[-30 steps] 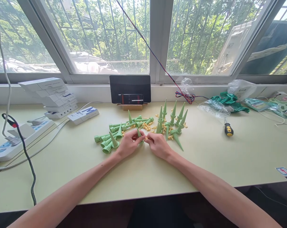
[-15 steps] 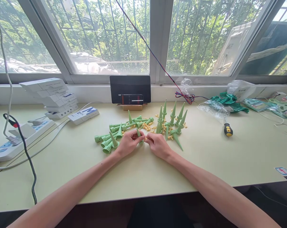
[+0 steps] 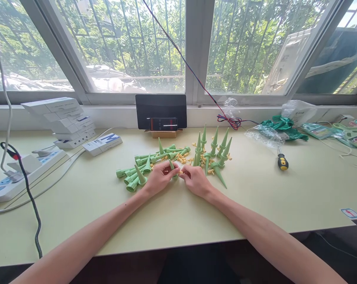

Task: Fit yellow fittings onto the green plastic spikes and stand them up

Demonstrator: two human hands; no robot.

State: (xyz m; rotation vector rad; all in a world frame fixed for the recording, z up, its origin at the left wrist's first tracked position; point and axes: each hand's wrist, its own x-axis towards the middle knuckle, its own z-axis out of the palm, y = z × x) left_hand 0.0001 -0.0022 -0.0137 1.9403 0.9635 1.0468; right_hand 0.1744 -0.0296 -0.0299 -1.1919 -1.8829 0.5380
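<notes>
My left hand [image 3: 160, 176] is closed around a green plastic spike [image 3: 171, 165], its pointed tip showing above the fingers. My right hand [image 3: 194, 179] pinches a small yellow plastic valve [image 3: 181, 172] against the side of that spike; the fingers hide most of the joint. Left of my hands lie several green spikes and hollow tubes [image 3: 132, 185], some standing, some on their sides. A loose pile of yellow valves [image 3: 182, 158] is behind my hands. To the right stand several green spikes [image 3: 214, 144] with yellow valves at their bases, and one lies tilted [image 3: 219, 176].
A phone [image 3: 163, 124] leans on a dark tablet [image 3: 160, 106] at the back. White boxes [image 3: 62, 122] and a power strip [image 3: 27, 173] with cables are at left. A screwdriver [image 3: 283, 161], clear plastic and a green bag [image 3: 287, 128] lie at right.
My hands hold almost the same pose, with the spike and valve still pressed together. The view shifts very slightly; nothing on the table has visibly moved.
</notes>
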